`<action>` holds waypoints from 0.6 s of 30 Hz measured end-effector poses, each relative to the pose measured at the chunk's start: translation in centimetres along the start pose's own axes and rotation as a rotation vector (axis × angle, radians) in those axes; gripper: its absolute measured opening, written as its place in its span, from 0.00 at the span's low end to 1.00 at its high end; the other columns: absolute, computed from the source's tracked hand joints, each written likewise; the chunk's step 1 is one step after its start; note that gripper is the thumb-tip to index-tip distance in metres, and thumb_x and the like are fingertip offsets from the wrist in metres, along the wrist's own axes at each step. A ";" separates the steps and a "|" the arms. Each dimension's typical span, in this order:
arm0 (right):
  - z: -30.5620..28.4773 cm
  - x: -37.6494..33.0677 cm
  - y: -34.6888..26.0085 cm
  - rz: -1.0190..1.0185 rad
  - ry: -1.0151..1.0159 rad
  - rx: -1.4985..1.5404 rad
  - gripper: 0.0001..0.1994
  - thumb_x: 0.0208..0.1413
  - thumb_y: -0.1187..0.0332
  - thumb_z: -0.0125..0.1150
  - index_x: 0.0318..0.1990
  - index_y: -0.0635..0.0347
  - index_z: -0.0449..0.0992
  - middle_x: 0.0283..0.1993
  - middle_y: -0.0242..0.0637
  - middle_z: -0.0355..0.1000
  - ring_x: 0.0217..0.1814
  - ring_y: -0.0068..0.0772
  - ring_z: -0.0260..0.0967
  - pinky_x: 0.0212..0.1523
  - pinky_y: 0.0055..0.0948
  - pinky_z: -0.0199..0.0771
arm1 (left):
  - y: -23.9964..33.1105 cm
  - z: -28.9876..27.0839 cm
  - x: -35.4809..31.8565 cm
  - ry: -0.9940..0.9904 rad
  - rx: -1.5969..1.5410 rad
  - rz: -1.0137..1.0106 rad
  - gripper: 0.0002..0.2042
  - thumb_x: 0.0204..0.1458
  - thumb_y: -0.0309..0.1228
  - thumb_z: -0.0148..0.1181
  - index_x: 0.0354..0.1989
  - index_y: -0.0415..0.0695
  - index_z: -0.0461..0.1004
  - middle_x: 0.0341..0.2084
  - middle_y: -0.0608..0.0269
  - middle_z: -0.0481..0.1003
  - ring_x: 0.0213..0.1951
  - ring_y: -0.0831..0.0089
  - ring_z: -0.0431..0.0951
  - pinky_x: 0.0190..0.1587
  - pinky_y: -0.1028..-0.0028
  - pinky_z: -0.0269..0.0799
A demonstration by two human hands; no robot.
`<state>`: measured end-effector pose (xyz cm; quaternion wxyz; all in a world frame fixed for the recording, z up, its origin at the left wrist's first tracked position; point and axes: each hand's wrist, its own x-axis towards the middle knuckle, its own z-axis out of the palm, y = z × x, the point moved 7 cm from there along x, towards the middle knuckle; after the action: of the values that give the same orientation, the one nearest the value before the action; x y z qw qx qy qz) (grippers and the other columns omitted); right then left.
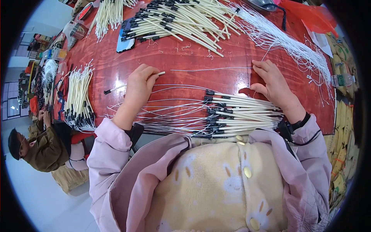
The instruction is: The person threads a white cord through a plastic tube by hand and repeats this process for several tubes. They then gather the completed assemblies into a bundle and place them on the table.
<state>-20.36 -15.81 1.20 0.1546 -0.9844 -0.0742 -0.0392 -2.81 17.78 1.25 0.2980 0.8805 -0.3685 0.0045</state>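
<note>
Rod pinched in left hand slants crosswise, black end leftward; right hand spread at white string.

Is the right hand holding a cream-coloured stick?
No, the right hand is open at the end of a white string, while the left hand holds a cream-coloured stick.

The glossy red, wood-grained counter carried a heap of black-ended cream sticks at twelve o'clock from its middle, a sheaf of thin white cords at two, a row of corded cream sticks at five, a corded stick bundle at nine and a flat blue rectangular object at ten.
</note>
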 end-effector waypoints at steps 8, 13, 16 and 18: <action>-0.2 0.2 -0.4 0.012 -0.024 -0.029 0.38 0.53 0.45 0.66 0.57 0.76 0.73 0.66 0.51 0.67 0.61 0.54 0.64 0.64 0.44 0.64 | -0.2 0.9 1.0 0.008 -0.010 0.031 0.05 0.54 0.23 0.64 0.38 0.40 0.81 0.33 0.52 0.77 0.38 0.50 0.79 0.41 0.60 0.74; -0.1 0.2 -0.6 0.016 -0.038 -0.058 0.38 0.51 0.46 0.69 0.57 0.76 0.73 0.65 0.52 0.66 0.62 0.55 0.64 0.65 0.45 0.64 | -0.1 1.1 1.3 -0.007 -0.002 0.034 0.05 0.54 0.23 0.64 0.39 0.40 0.81 0.33 0.52 0.77 0.38 0.50 0.79 0.41 0.61 0.74; -0.1 0.2 -0.6 0.009 -0.030 -0.068 0.39 0.50 0.46 0.70 0.57 0.76 0.73 0.65 0.52 0.66 0.63 0.55 0.64 0.65 0.45 0.65 | -0.1 1.2 1.3 -0.010 0.000 0.049 0.05 0.55 0.23 0.64 0.38 0.39 0.81 0.33 0.51 0.78 0.37 0.53 0.80 0.40 0.64 0.74; -0.2 0.3 -0.8 0.006 -0.026 -0.074 0.39 0.49 0.46 0.70 0.57 0.76 0.73 0.65 0.52 0.66 0.63 0.55 0.64 0.65 0.45 0.65 | 0.1 1.1 1.4 -0.011 -0.002 0.051 0.05 0.55 0.23 0.64 0.38 0.39 0.81 0.33 0.51 0.78 0.37 0.53 0.80 0.40 0.64 0.74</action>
<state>-20.22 -15.11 1.60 0.1171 -0.9901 -0.0720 -0.0284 -2.14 16.24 0.69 0.2967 0.8706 -0.3923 0.0068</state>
